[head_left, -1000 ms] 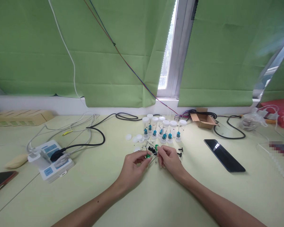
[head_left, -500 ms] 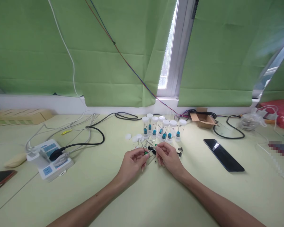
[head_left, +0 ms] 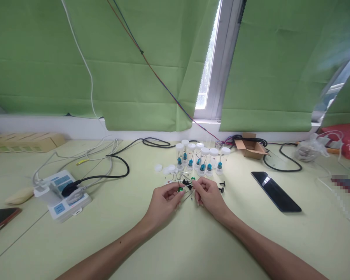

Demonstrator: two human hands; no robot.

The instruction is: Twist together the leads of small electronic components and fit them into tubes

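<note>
My left hand (head_left: 166, 200) is closed around a small green part (head_left: 180, 189) with a thin metal rod rising from it. Close to its right, my right hand (head_left: 208, 194) pinches a thin metal rod (head_left: 188, 185) that reaches across toward the left fingers; a second green bit (head_left: 193, 179) shows at the right fingertips. Below and behind the fingers lie loose rods and black parts (head_left: 187, 182), partly hidden by the hands. Just beyond stand several clear tubes (head_left: 202, 165) with white caps and blue-green pieces inside. White round caps (head_left: 171, 168) lie left of the tubes.
Two small black pieces (head_left: 221, 190) lie right of my right hand. Farther right is a black phone (head_left: 275, 191), with an open cardboard box (head_left: 251, 147) behind it. On the left sits a white power strip (head_left: 67, 194) with plugs. A black cable (head_left: 125, 165) curves across the table.
The rod standing up from the left hand's green part has become more upright. The green bit at the right fingertips shows more clearly. Both hands stay nearly in place.
</note>
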